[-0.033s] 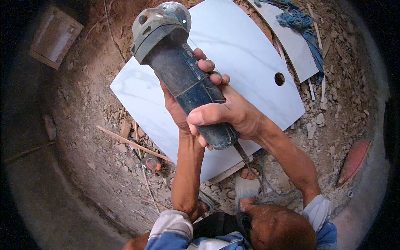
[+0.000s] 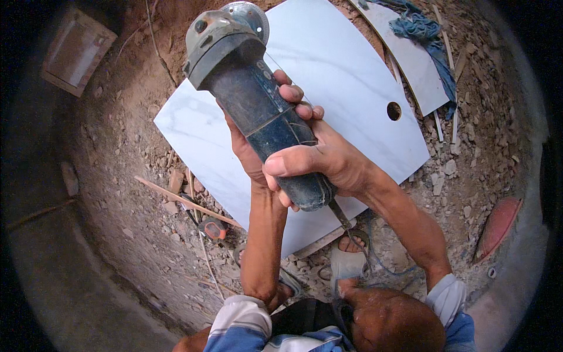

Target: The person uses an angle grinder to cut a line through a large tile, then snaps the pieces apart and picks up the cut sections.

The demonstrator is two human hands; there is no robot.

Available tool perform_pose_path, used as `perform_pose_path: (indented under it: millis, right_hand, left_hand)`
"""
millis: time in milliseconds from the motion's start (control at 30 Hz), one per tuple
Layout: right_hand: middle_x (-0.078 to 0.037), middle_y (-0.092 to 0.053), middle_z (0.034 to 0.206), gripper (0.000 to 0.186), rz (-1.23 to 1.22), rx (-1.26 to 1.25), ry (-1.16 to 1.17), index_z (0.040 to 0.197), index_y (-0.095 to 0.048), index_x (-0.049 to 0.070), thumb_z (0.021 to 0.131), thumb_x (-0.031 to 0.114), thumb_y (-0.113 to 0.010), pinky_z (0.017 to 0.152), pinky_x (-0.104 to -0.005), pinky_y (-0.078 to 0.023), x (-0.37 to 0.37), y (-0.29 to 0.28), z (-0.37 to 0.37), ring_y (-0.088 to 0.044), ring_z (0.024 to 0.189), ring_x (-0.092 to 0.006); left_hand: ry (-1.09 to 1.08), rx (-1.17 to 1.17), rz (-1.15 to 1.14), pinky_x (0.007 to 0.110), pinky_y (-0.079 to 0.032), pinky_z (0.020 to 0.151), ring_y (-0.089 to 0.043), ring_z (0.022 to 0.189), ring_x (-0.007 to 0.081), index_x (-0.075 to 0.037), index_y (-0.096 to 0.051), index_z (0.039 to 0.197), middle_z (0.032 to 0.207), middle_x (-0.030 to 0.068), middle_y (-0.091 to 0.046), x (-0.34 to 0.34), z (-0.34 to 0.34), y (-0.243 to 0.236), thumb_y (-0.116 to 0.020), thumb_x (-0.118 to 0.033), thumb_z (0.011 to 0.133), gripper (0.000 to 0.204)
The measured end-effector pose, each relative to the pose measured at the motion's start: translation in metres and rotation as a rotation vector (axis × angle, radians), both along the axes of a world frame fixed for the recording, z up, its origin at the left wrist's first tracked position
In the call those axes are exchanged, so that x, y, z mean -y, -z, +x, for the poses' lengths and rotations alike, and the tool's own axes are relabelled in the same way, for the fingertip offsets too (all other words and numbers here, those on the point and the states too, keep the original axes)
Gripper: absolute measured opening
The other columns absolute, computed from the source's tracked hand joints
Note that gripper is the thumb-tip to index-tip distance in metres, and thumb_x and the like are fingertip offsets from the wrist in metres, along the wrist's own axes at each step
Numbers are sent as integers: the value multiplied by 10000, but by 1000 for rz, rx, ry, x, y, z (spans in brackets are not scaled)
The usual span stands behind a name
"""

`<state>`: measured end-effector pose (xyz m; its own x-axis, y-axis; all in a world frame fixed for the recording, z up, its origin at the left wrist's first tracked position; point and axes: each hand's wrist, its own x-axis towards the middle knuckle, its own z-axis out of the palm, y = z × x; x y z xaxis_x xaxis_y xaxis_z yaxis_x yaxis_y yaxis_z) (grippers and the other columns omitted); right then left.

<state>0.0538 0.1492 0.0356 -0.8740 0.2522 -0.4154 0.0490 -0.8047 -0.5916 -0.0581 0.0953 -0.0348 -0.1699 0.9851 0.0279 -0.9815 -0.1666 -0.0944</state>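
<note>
Both hands hold a dark blue angle grinder (image 2: 249, 102) above a large white marbled tile (image 2: 346, 64). Its grey metal head points to the upper left, with a toothed cutting disc (image 2: 259, 20) partly hidden behind it. My left hand (image 2: 243, 149) wraps the body from the left and beneath, its fingers mostly hidden. Around the rear of the handle, my right hand (image 2: 331, 152) is closed, its thumb across the top. The power cord (image 2: 341, 217) leaves the handle's end toward my feet. A round hole (image 2: 393, 111) pierces the tile near its right edge.
Rubble covers the ground. A tape measure (image 2: 212, 229) and a wooden strip (image 2: 182, 199) lie left of the tile. On the right are another tile piece (image 2: 410, 64), a blue cloth (image 2: 417, 29) and a reddish dish-like object (image 2: 498, 229). A box-like object (image 2: 78, 53) sits far left.
</note>
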Motion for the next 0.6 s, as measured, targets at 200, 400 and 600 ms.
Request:
perform_pose_path:
  millis: [200,400,600]
  right_hand:
    - [-122,-727,938,623,-6,42,-4,1245,-623,-89,812,290,-860,643,-305,-636,3,-1,-5,-755,719,-200]
    - [-105,-731,945,694,210,112,6,1322,-620,-68,794,297,-884,669,-287,-603,-1,-19,0,-729,720,-170]
    - [-93,-732,934,697,474,313,93,1328,-627,-50,787,302,-891,673,-278,-584,-23,-44,40,-714,711,-153]
  left_hand:
    - [44,-9,0,490,-543,1077,-739,1015,324,-3,-569,1443,1176,144,-755,5,-6,-7,-552,-685,1086,770]
    - [53,-65,-136,516,-555,1098,-750,1026,335,31,-573,1464,1217,171,-782,5,-2,-28,-522,-617,1097,747]
    - [636,-789,-442,489,-517,1163,-679,1264,359,35,-528,1549,1412,266,-678,68,47,-19,-565,-345,1060,621]
